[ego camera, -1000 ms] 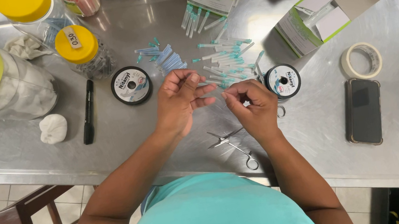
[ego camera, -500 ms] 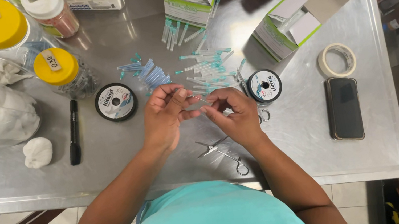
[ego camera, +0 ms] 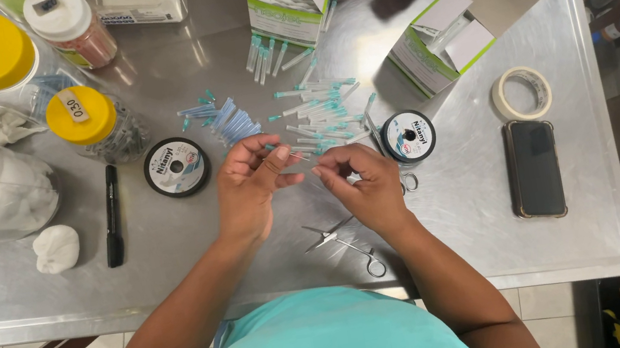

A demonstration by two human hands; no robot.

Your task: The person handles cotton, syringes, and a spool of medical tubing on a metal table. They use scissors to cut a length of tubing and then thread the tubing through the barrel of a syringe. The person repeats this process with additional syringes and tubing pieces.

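1. Left hand (ego camera: 249,188) and right hand (ego camera: 362,182), both pinched narrow, meet just left of the right-hand thread spool (ego camera: 408,136).
2. Pinched item too small to tell; likely fine thread.
3. Judged light, limp, slippery: grip near its end.

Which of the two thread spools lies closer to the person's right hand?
The spool just beyond the right hand, near the open box; the other spool lies by the black marker.
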